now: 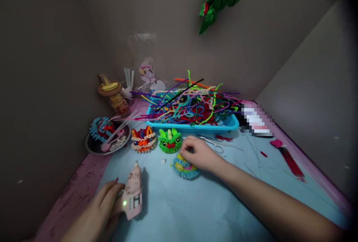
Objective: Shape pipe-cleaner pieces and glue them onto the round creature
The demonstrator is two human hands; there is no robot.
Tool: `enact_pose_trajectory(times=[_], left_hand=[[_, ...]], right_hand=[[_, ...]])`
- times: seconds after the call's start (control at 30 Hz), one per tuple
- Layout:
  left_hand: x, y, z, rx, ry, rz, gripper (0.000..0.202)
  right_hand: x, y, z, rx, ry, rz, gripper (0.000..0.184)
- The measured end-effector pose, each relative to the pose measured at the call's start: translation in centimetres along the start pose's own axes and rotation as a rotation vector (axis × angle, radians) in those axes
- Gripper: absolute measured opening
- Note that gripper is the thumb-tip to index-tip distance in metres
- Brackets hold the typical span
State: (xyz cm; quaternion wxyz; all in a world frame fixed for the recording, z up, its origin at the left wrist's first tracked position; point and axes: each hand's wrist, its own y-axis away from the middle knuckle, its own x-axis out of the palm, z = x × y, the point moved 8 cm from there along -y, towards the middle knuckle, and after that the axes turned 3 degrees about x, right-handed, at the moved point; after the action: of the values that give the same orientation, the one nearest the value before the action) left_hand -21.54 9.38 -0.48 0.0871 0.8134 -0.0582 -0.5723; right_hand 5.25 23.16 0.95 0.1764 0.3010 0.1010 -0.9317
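Glue gun (133, 193), just one, is gripped by the left hand (104, 206); right hand (200, 154) pinches a blue figure (184, 169), one of four.

Glue gun (133, 193): pink, upright, nozzle up, green light on, near worktop's front left edge. Pipe-cleaner figure (184, 168): blue, ruffled, mid-worktop.

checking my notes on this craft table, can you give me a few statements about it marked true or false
1. The left hand holds a pink glue gun. True.
2. The right hand hangs in the air with nothing in it. False: it grips the blue figure on the table.
3. The blue tray holds pipe cleaners. True.
4. The gun's light is off. False: it glows green.
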Motion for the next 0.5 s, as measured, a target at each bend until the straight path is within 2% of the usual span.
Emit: enact_pose_trajectory(times=[0.13, 0.23, 0.33, 0.4, 0.5], left_hand=[[-1.2, 0.0, -2.0, -0.001, -0.161, -0.145, 0.05], [-0.7, 0.3, -5.0, 0.149, -0.168, -0.214, 0.046], [0.0, 0.8, -8.0, 0.344, 0.009, -0.281, 0.044], [0.5, 0.9, -9.1, 0.375, 0.198, -0.28, 0.04], [0.6, 0.7, -9.8, 0.336, 0.474, -0.26, 0.038]], right_hand=[[-0.1, 0.0, 0.2, -0.016, -0.032, -0.009, 0.014], [0.0, 0.1, 0.1, 0.016, -0.029, 0.003, 0.013], [0.1, 0.2, 0.0, 0.066, -0.039, 0.024, 0.012], [0.1, 0.1, 0.0, 0.093, -0.055, 0.028, 0.011], [-0.1, 0.1, -0.2, 0.127, -0.096, 0.021, 0.012]])
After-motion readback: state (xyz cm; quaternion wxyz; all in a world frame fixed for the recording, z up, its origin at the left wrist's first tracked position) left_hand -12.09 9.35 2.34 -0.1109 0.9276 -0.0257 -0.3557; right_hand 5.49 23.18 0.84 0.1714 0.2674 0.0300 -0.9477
